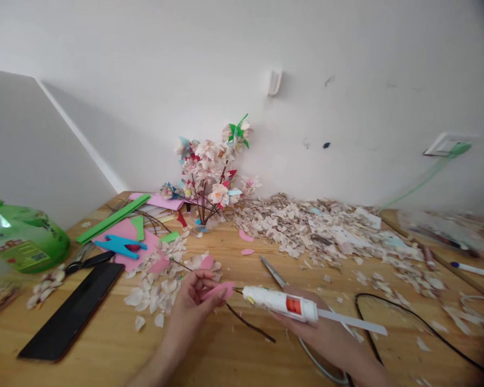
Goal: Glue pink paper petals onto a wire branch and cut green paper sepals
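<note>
In the lower middle of the frame, your left hand [196, 298] has its thumb and fingers pinched together on a pink petal [218, 291]. A brown twig [250, 323] runs beneath that hand, one end pointing to the lower right. Just right of it, your right hand [320, 317] is closed around a white glue gun [280, 302], whose nozzle is at the petal's edge; a pale glue stick [353, 321] sticks out of its back end. Behind the gun you have a pair of scissors [272, 270] lying on the wooden table [116, 344]. Near the center of the frame stands a bunch of pale flowers [207, 161] on brown stems. Pale flakes [298, 223] spread from there toward the right, and more loose petals [157, 287] lie left of your left hand. At the lower left lies a black phone [72, 312], with a green bottle [24, 236] at the left edge.
</note>
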`<state>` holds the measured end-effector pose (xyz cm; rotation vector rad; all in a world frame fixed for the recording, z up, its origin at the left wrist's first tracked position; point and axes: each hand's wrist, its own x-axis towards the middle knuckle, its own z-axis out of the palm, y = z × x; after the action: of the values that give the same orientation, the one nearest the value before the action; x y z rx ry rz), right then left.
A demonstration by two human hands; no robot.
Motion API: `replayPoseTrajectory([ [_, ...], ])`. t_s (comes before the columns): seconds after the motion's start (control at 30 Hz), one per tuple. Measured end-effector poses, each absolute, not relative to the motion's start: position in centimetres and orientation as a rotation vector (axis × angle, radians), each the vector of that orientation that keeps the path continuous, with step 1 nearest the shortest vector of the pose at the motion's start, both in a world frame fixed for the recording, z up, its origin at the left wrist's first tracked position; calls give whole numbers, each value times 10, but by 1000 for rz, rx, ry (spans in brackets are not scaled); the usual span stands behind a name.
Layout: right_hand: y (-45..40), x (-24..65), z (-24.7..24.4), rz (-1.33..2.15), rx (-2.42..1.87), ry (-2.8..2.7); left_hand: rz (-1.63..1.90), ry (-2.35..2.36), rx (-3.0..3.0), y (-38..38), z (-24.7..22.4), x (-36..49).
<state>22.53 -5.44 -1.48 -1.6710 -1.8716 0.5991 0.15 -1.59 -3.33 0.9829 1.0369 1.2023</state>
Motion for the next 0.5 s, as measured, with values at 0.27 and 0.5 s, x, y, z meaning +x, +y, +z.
replayPoseTrajectory([
  [0.27,-51,227,-15,692,-1648,-1915,1206,1038,979,-16,-33,0],
  [0.5,-53,228,-12,724,-1637,-1933,1231,1034,955,-16,-31,2],
])
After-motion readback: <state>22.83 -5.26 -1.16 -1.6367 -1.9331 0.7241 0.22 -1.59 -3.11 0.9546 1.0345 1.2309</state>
